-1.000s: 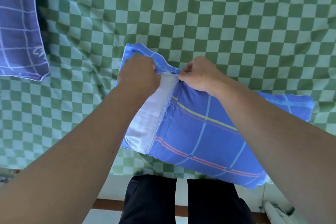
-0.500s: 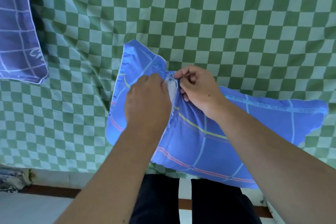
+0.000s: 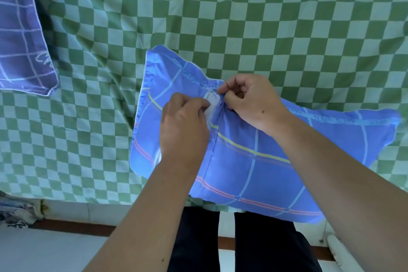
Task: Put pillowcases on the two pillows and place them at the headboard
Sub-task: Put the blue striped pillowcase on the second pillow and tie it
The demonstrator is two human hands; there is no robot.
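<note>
The left hand [image 3: 184,126] pinches the flap edge of the blue checked cloth pillowcase [image 3: 254,161]. The right hand [image 3: 249,100] pinches the other edge, just beside it at three o'clock. A small bit of the soft white pillow [image 3: 212,100] peeks out between them. The pillowcase lies on the bed with the green and white checked sheet [image 3: 265,17], near its six o'clock edge. It is almost closed. A second pillow in a dark blue checked case [image 3: 19,40] lies at ten o'clock, looking done. I think closing the gap and moving this pillow to the headboard are left.
</note>
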